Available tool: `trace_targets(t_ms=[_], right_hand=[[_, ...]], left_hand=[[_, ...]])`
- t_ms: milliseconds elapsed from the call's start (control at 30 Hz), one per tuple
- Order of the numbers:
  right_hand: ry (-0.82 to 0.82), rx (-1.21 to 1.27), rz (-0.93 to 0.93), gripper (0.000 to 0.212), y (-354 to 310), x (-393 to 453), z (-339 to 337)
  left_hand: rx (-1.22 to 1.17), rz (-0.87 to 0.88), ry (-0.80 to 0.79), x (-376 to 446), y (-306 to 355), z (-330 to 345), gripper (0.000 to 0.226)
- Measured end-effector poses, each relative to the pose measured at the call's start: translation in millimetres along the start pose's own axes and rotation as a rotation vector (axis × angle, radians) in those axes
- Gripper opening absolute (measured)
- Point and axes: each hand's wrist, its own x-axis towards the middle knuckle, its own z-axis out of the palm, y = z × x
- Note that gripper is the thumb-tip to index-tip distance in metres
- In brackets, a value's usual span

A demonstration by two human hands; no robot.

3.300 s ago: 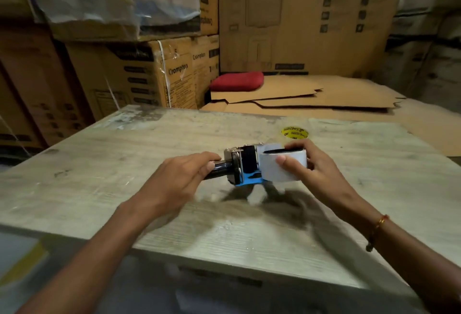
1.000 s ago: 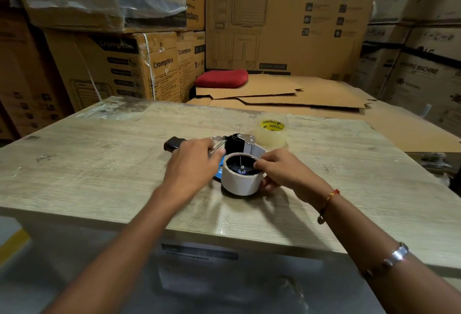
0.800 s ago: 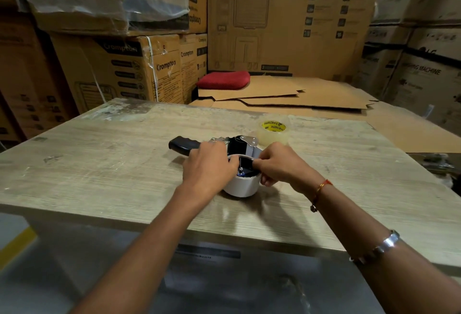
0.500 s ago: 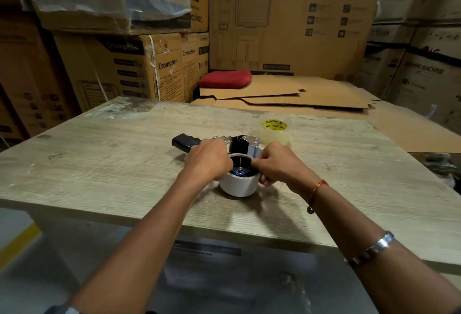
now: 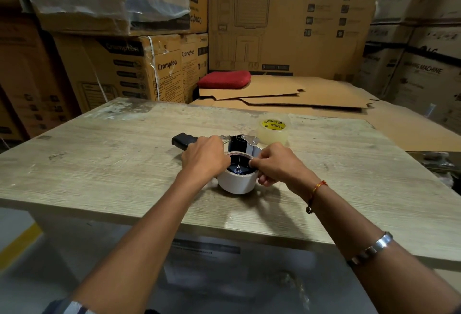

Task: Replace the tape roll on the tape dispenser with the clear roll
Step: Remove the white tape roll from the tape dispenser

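White roll (image 5: 237,184) lies flat, dispenser (image 5: 240,143) handle (image 5: 183,140) pointing left.

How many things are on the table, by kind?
Tape rolls: 2, white roll and clear roll
Dispensers: 1, dispenser
Total: 3

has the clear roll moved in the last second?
No. The clear roll sits at the same spot near the table's far edge, just behind the tape dispenser.
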Motion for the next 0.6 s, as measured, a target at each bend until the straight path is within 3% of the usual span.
trace_targets(t_ms=[100, 167, 233, 300, 400, 467, 600], right_hand=[[0.083, -0.13, -0.107, 0.025, 2, -8, 3], [0.122, -0.112, -0.201, 0.024, 6, -16, 9], [0.083, -0.033, -0.305, 0.047, 14, -26, 10], [0.029, -0.012, -0.414, 0.057, 23, -33, 9], [0.013, -0.113, -0.557, 0.039, 39, -37, 10], [0.07, -0.228, -0.654, 0.03, 43, -37, 9], [0.112, -0.424, -0.81, 0.023, 36, -29, 3]], left_hand=[[-0.123, 0.014, 0.026, -7, -9, 9, 0.017], [-0.369, 0.018, 0.031, -12, -13, 18, 0.015], [-0.673, 0.022, 0.047, -18, -14, 25, 0.017], [-0.784, 0.085, 0.102, -25, -16, 30, 0.02], [-0.655, 0.376, 0.245, -35, -32, 38, 0.017], [-0.424, 0.585, 0.291, -40, -47, 37, 0.031], [-0.046, 0.806, 0.228, -31, -58, 20, 0.042]])
